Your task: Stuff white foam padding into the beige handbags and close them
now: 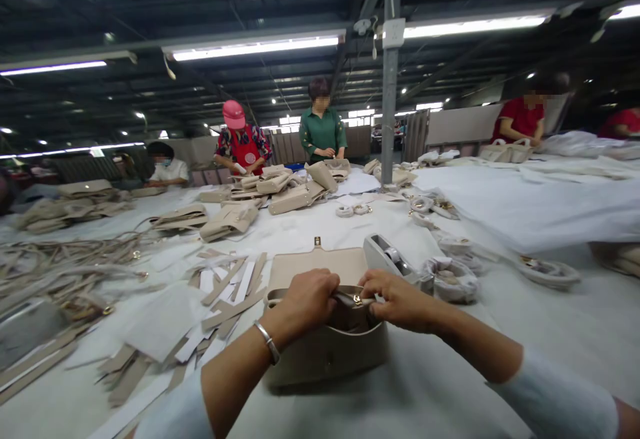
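A grey tape holder (393,259) sits on the white surface (500,332). Left of it lie paper strips (225,292). Behind it are piled bags (285,192) and a metal pole (389,92). Wrapped bundles (453,279) sit just to its right.

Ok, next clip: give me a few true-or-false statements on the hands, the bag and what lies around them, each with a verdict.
1. Both hands, left hand and right hand, are at the open top of the beige bag. True.
2. The bag's flap is shut. False: it lies open, away from the person.
3. A tape dispenser sits right of the bag. True.
4. The bracelet is on the right wrist. False: left wrist.
5. Loose strips lie left of the bag. True.
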Demonstrator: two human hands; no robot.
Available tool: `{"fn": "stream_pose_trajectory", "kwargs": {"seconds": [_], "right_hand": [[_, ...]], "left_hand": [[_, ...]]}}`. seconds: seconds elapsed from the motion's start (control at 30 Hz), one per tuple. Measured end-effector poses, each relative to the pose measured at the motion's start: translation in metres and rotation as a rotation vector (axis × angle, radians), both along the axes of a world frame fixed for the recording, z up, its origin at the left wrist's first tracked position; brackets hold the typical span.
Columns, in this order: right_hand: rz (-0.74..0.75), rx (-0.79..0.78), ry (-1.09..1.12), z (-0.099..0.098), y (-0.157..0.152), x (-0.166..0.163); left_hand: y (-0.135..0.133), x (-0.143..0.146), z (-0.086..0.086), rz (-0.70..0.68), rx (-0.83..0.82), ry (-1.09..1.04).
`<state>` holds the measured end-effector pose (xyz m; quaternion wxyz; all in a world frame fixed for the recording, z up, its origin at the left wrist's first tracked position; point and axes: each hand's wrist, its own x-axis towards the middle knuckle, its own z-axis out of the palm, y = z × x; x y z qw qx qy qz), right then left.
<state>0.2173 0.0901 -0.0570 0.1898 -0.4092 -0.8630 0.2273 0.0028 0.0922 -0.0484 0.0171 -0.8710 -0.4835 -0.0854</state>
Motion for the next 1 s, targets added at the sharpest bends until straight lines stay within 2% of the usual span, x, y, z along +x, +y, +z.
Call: {"fn": "stream_pose_trajectory", "kwargs": {"seconds": [0.1, 0.2, 0.37, 0.57, 0.77, 0.87, 1.0], "right_hand": [[-0.083, -0.001, 0.038, -0.008, 0.003, -0.001], [-0.095, -0.016, 0.103, -0.014, 0.006, 0.000], [0.066, -0.009, 0.256, -0.019, 0.006, 0.005], [0.091, -0.005, 0.447, -0.026, 0.008, 0.001], [0.015, -0.092, 0.572, -0.034, 0.005, 0.002], [-0.004, -0.086, 0.569, -0.033, 0.003, 0.001], [-0.028, -0.071, 0.540, -0.028, 0.001, -0.002]], "left_hand": [[-0.004, 0.003, -0.001, -0.013, 0.054, 0.003], [-0.009, 0.013, -0.001, -0.048, -0.020, 0.009], [-0.014, 0.031, -0.003, 0.129, -0.052, -0.006], [-0.016, 0.031, -0.009, 0.211, -0.078, -0.125], [-0.006, 0.025, -0.012, 0.197, -0.239, -0.396], [-0.002, 0.025, -0.011, 0.181, -0.256, -0.438], [0.000, 0.024, -0.010, 0.071, -0.201, -0.378]]}}
